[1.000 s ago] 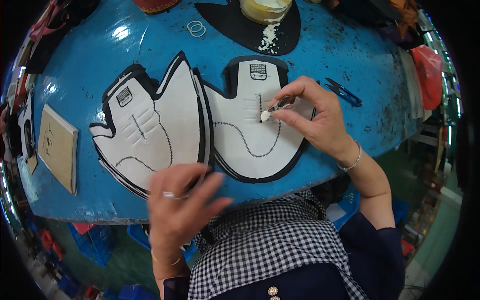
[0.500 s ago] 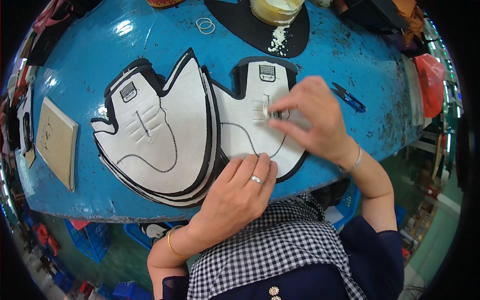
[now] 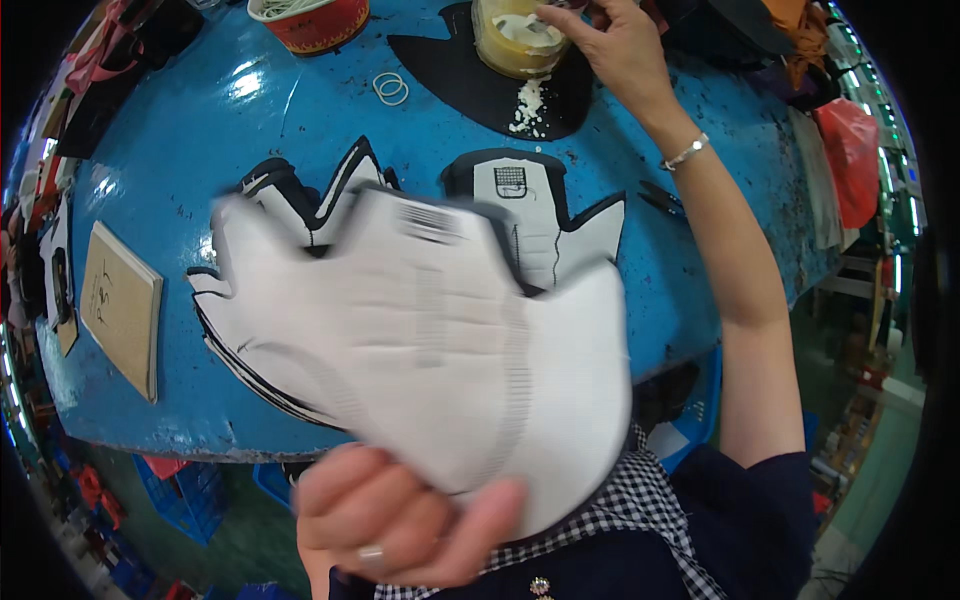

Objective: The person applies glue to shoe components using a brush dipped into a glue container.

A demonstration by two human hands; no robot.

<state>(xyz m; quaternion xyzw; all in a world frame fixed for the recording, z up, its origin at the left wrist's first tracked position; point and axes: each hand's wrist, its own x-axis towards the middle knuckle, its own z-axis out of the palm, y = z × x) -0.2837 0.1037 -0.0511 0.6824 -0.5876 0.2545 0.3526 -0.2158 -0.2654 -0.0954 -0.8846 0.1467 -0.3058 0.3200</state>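
The left hand [image 3: 395, 520] pinches the lower edge of a flat white, black-stitched shoe-upper panel [image 3: 440, 340], lifted above the blue table [image 3: 200, 120]. It looks light, floppy and best gripped at the edge. Beyond it, the right hand [image 3: 605, 40] reaches the yellowish glue jar [image 3: 515, 35], fingers curled around something too small to identify.

A shoe-making workshop: a worn blue counter [image 3: 700, 120] holds stacked cut shoe-upper pieces [image 3: 530, 205], an open glue jar [image 3: 515, 35], rubber bands [image 3: 392, 88] and thread snips [image 3: 662, 198].
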